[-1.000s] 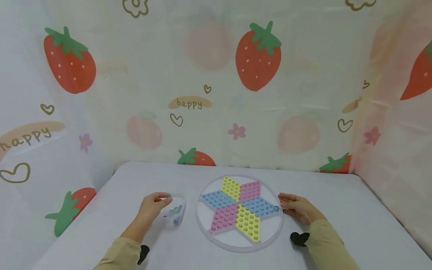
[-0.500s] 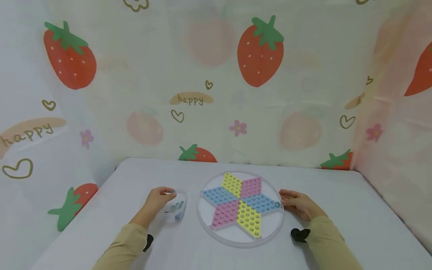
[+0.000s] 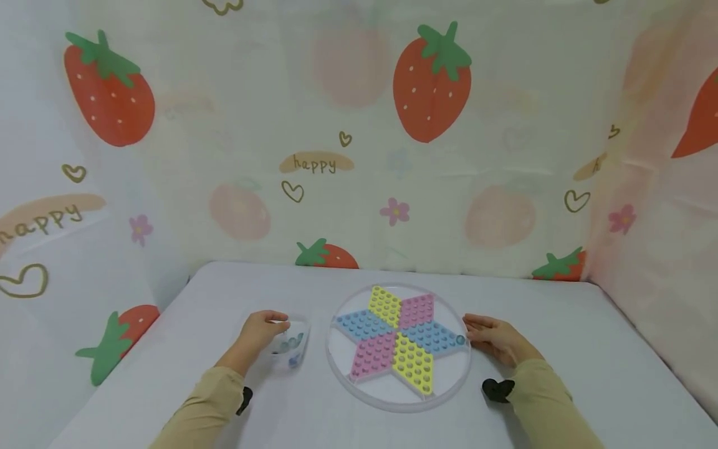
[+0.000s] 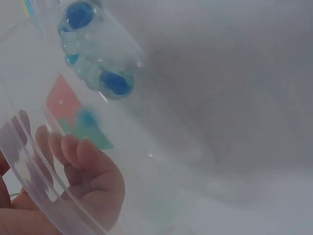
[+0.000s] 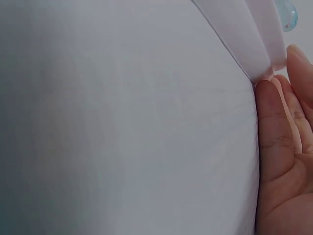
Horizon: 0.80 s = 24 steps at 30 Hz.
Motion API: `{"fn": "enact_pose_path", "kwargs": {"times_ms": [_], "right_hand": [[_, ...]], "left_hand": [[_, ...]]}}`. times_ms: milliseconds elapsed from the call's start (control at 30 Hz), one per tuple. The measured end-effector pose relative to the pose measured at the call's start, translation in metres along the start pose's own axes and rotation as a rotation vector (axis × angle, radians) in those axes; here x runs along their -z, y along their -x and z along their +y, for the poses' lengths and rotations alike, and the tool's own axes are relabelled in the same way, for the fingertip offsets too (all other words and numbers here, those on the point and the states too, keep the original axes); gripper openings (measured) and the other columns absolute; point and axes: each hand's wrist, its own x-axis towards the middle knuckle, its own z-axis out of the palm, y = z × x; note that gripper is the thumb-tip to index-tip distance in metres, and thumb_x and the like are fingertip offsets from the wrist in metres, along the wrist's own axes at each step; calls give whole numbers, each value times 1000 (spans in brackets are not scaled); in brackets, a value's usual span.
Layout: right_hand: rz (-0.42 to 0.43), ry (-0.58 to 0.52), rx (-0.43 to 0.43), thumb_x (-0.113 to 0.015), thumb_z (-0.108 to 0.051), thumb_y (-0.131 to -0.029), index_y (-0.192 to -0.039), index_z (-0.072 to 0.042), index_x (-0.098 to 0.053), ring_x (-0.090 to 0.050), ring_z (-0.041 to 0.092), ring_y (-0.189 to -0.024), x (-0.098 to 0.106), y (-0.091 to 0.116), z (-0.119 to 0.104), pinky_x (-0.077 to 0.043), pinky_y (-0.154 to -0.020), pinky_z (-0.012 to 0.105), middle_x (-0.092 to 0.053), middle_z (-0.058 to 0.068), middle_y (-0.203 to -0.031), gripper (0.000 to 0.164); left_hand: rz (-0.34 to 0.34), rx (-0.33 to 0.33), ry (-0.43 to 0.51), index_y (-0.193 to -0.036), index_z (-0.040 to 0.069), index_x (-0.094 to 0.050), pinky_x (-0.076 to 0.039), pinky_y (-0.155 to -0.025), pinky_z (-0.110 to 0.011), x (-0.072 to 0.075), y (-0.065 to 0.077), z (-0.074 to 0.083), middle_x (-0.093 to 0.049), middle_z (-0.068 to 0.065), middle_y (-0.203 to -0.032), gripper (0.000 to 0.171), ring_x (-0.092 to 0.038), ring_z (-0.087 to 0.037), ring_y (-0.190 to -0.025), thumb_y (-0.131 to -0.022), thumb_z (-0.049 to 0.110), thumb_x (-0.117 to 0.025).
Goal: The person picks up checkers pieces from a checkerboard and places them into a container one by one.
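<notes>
My left hand reaches over a clear plastic tub, with thumb and fingertips drawn together above its rim. Whether a marble sits between those fingertips I cannot make out. Several clear and blue marbles lie in the tub. In the left wrist view a blurred blue spot shows near my fingers, through the plastic. My right hand rests against the right rim of a round Chinese checkers board, fingers extended. One pale blue marble sits at the board's right blue point.
A white-covered table carries everything. A printed curtain with strawberries hangs behind it and at both sides. A black item shows at the right cuff, another at the left cuff.
My left hand has shifted slightly forward and right over the tub. The blue marble seen at its fingertips earlier is no longer clearly visible. The right hand stays at the board's rim.
</notes>
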Motion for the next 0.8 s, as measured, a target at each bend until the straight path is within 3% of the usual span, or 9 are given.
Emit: {"fn": "enact_pose_path", "kwargs": {"times_ms": [233, 467, 800], "right_hand": [[-14, -13, 3, -63, 11, -88, -145, 12, -29, -62, 4, -91, 1, 0, 0, -53, -83, 26, -66, 3, -115, 67], [-11, -33, 2, -63, 11, -88, -146, 13, -28, -63, 4, -89, 1, 3, -4, -53, -82, 26, -67, 0, -109, 68], [22, 0, -12, -66, 9, -87, -145, 11, -32, -63, 6, -92, -3, 2, -3, -53, -84, 27, -64, 8, -121, 67]], "left_hand": [[-3, 12, 30, -122, -10, -57, -37, -99, -55, 0, -2, 1, -51, -30, -126, 32, -47, -43, -117, -97, 11, -56], [-2, -11, 80, -124, -9, -57, -40, -95, -53, 1, 3, 13, -56, -26, -119, 34, -51, -40, -113, -97, 13, -56], [-5, -59, 132, -126, -6, -57, -45, -91, -49, -6, 12, 34, -59, -16, -107, 35, -52, -33, -100, -97, 15, -57]]}}
